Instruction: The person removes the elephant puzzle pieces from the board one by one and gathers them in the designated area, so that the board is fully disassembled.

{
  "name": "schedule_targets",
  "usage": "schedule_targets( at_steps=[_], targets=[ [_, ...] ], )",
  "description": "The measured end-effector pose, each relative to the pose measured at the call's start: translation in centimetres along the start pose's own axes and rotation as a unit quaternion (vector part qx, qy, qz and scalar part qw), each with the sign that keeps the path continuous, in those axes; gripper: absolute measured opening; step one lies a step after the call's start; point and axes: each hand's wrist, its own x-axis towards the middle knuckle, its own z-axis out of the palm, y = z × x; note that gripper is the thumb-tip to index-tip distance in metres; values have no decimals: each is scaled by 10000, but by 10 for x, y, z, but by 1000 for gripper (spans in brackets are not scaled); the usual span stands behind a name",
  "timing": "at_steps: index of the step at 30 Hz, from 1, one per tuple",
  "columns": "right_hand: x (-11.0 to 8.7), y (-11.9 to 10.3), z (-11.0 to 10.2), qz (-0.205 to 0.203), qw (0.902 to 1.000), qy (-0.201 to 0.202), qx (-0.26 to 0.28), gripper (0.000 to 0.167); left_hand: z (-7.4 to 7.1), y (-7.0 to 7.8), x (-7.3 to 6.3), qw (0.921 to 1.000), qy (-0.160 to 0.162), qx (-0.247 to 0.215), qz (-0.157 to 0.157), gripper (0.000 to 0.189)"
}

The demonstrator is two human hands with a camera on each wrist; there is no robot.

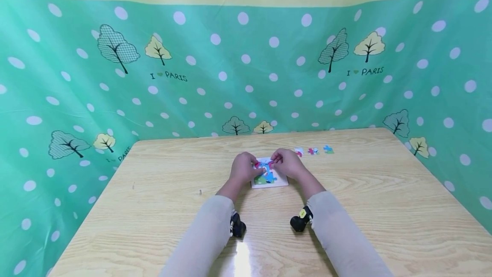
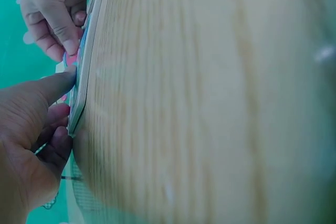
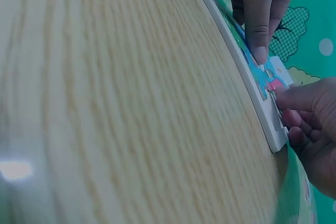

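Note:
A small jigsaw puzzle board (image 1: 283, 180) with a pale frame lies flat on the table, its blue, green and red picture partly filled with pieces. My left hand (image 1: 242, 168) grips the board's left side, thumb over the picture and fingers at the edge. From the right, my right hand (image 1: 288, 164) pinches a red-and-blue puzzle piece (image 3: 274, 84) between thumb and fingers at the upper right of the picture. Both hands hide parts of the board. In the left wrist view, the thumbs of the left hand (image 2: 31, 124) and right hand (image 2: 55, 11) come close together over the picture.
Three loose puzzle pieces lie in a row behind the right hand: a white-and-red piece (image 1: 299, 151), a red-and-blue one (image 1: 313, 151) and a blue-and-green one (image 1: 328, 149). The wooden table (image 1: 173, 200) ends at a green dotted curtain (image 1: 200, 110).

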Motion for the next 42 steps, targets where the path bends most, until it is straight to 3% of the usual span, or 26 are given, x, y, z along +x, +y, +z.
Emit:
schedule_targets(
  at_steps=[7,18,25,35,42],
  targets=[
    [0,6,-3,-59,9996,89,261,10,0,4,-2,10000,-6,-59,-53,36],
    [-4,13,-8,-90,9958,333,844,13,1,2,-2,9998,38,-43,175,33],
    [-10,14,-14,-13,9963,371,775,16,2,-3,-2,9995,1,48,305,29],
    [-18,15,-25,253,9928,449,1079,18,1,-7,-5,9986,-382,141,332,42],
    [-27,16,-35,199,9922,476,1132,18,-1,-9,-4,9980,-410,247,423,44]
  ],
)
